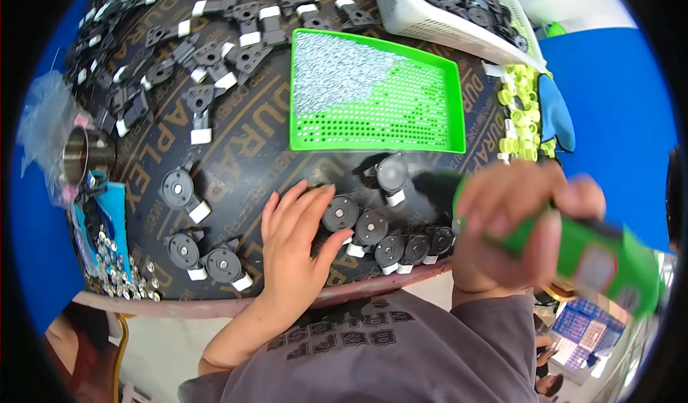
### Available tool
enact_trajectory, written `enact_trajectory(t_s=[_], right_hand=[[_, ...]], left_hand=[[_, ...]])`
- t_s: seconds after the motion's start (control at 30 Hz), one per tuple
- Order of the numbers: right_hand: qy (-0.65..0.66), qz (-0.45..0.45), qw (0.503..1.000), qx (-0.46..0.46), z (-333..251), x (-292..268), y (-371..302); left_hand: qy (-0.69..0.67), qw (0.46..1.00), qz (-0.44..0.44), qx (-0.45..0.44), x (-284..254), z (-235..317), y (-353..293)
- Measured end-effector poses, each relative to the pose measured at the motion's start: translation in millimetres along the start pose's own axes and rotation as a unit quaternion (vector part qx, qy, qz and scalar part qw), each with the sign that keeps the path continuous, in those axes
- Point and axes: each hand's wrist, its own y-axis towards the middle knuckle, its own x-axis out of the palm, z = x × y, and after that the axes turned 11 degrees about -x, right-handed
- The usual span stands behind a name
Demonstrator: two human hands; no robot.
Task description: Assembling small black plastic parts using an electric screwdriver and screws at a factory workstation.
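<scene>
My right hand (516,224), smeared by motion, grips a green power screwdriver (602,267) at the right, its body reaching past my hand toward the right edge. My left hand (297,238) rests on the dark table with fingers spread. Its thumb and forefinger lie at the left side of a round black plastic part (340,214) with a white tab, the leftmost of a slanting row. Beside it sit several like parts, among them a black disc part (371,226). One more black disc part (393,172) stands just beyond the row.
A green perforated tray (380,138) of small silvery screws lies ahead. Several black brackets with white ends (201,102) spread at the far left. A white basket (408,19) of black discs, yellow-green pieces (519,116), a metal cup (75,155) and small metal pieces (118,274) line the sides.
</scene>
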Motion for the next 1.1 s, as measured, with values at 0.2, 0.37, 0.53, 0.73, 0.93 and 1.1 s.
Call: enact_trajectory(t_s=[0.2, 0.37, 0.53, 0.73, 0.93, 1.1], right_hand=[[0.068, -0.152, 0.986, -0.009, -4, 32, -20], [0.088, -0.157, 0.984, 0.006, 9, 31, -25], [0.070, -0.210, 0.975, 0.030, 13, 32, -16], [0.060, -0.249, 0.965, 0.045, 15, 36, -10], [0.033, -0.146, 0.986, 0.074, 5, 37, -18], [-0.055, 0.005, 0.998, 0.018, 25, 19, -6]], left_hand=[[0.006, 1.000, 0.014, -0.016, -1, -1, -1], [-0.006, 1.000, 0.003, -0.014, 0, -1, -1], [-0.006, 1.000, 0.006, -0.017, -2, -3, -3], [-0.002, 1.000, 0.006, -0.011, -1, 2, 0], [-0.004, 1.000, 0.013, -0.018, 1, 2, -1], [0.003, 0.999, 0.032, -0.015, 5, -4, -4]])
